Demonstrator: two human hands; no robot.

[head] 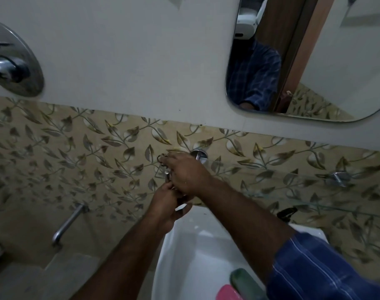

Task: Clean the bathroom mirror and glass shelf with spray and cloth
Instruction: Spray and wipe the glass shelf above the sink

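**Tiled bathroom wall, hands at the shelf's left end**

Leaf-patterned tile (76, 152) backs the glass shelf (314, 191), whose long edge runs rightward from your hands; the mirror (314, 61) hangs above and right; your right hand (184, 174) curls round small metal items (164, 163) at that end; your left hand (167, 204) pinches something beneath, too dim to identify; your right hand is nearer the shelf.

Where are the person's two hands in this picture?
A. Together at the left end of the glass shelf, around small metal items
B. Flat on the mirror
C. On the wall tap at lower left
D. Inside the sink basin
A: the left hand and right hand meet by the glass shelf, fingers around small metal items, well below the mirror.
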